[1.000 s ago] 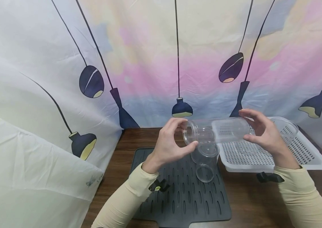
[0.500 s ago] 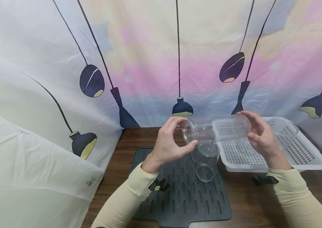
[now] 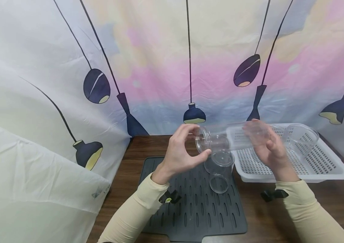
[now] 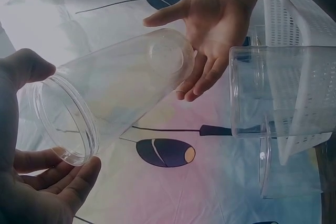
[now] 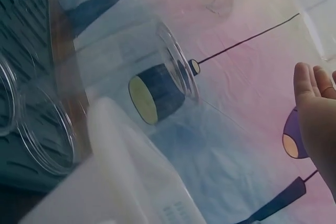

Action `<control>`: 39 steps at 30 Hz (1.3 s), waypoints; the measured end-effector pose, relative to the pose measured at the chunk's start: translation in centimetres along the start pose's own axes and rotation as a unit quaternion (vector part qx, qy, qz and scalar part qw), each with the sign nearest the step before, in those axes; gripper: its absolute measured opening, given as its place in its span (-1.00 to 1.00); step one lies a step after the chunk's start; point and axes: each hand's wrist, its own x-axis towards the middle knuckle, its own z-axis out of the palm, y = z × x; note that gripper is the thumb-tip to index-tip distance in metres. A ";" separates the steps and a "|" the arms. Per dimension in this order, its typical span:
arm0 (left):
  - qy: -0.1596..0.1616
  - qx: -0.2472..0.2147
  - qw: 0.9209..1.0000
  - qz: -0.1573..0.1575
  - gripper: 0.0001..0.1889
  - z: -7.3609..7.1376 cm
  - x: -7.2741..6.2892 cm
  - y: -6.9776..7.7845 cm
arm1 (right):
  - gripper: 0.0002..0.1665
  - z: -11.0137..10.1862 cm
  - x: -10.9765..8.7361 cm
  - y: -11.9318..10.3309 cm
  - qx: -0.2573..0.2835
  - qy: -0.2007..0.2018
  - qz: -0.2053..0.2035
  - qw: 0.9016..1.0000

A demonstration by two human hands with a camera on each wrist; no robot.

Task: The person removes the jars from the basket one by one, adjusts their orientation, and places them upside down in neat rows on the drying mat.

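Right hand (image 3: 269, 152) sits further inward than a second ago. Before a white, perforated plastic basket (image 3: 327, 163), a clear cylindrical plastic jar (image 3: 231, 136) hangs sideways, rim pinched by the left hand (image 3: 182, 153). Regripping seems underway, calling for a steady left hold; only the left-wrist view shows the right fingers straight.

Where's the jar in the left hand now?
In the head view, right of centre: the clear jar is sideways, held at its mouth by the left hand, its closed end near the right hand, the white basket partly behind.
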 end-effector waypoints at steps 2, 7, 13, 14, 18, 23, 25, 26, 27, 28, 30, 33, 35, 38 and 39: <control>0.000 0.000 1.000 0.000 -0.37 0.0 0.0 0.0 | -0.23 -0.1 0.1 0.3 0.024 -0.022 -0.004 0.999; 0.002 -0.003 1.000 0.003 -0.37 0.0 0.0 0.1 | -0.23 -0.4 0.5 0.9 0.058 -0.074 -0.016 0.995; 0.000 -0.004 1.000 -0.001 -0.36 0.1 -0.1 0.0 | -0.25 -0.3 0.7 1.4 0.046 -0.100 -0.035 0.993; -0.001 -0.004 1.000 -0.001 -0.36 0.1 -0.1 0.0 | -0.25 -0.3 0.7 1.5 0.045 -0.102 -0.038 0.993; -0.001 -0.010 1.000 0.001 -0.37 0.1 -0.1 0.0 | -0.28 -0.2 0.8 1.6 0.052 -0.096 -0.037 0.993; -0.005 -0.019 1.000 0.001 -0.38 0.1 -0.2 0.0 | -0.32 -0.1 0.7 1.7 0.063 -0.087 -0.037 0.994; -0.008 -0.022 1.000 0.001 -0.38 0.1 -0.2 -0.1 | -0.34 0.1 0.7 1.6 0.070 -0.081 -0.037 0.994; -0.009 -0.024 1.000 0.001 -0.38 0.1 -0.2 -0.1 | -0.34 0.2 0.7 1.6 0.073 -0.077 -0.038 0.994; -0.011 -0.026 1.000 0.002 -0.38 0.1 -0.2 -0.1 | -0.35 0.3 0.7 1.6 0.076 -0.071 -0.039 0.994; -0.012 -0.029 1.000 0.003 -0.39 0.1 -0.2 -0.2 | -0.35 0.3 0.7 1.6 0.079 -0.063 -0.039 0.994; -0.014 -0.036 0.999 0.007 -0.38 0.1 -0.3 -0.3 | -0.34 0.5 0.7 1.5 0.080 -0.042 -0.044 0.995; -0.019 -0.044 0.999 0.009 -0.38 0.2 -0.3 -0.3 | -0.34 0.7 0.7 1.4 0.076 -0.006 -0.053 0.996; -0.022 -0.048 0.999 0.010 -0.37 0.2 -0.3 -0.3 | -0.35 0.8 0.6 1.3 0.070 0.014 -0.058 0.996; -0.024 -0.054 0.998 0.009 -0.37 0.3 -0.3 -0.3 | -0.37 0.9 0.6 1.2 0.067 0.027 -0.061 0.996; -0.023 -0.055 0.998 0.009 -0.37 0.3 -0.3 -0.3 | -0.37 1.0 0.6 1.2 0.065 0.028 -0.063 0.996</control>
